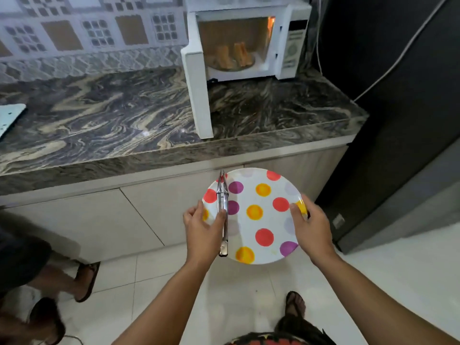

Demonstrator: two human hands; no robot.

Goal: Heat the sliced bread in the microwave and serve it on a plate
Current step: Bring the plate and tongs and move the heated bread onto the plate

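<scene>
Bread slices (pixel 232 57) wait in the open microwave (pixel 249 41) at the far desk (pixel 124 115). I hold the plate (pixel 254 215) near: left hand (pixel 202 226) pinching tongs (pixel 222 212) to it, right hand (pixel 312 225) gripping its rim. Serving step; next, free the tongs and reach in.

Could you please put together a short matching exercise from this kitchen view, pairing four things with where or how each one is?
Things:
1. bread slices
2. tongs
3. microwave door
4. plate

Places or states:
A. swung open over the countertop
B. held at both edges by the left hand and right hand
C. standing on the glass turntable inside the microwave
D. lying across the plate's left side

Pairs: 1-C, 2-D, 3-A, 4-B
</scene>
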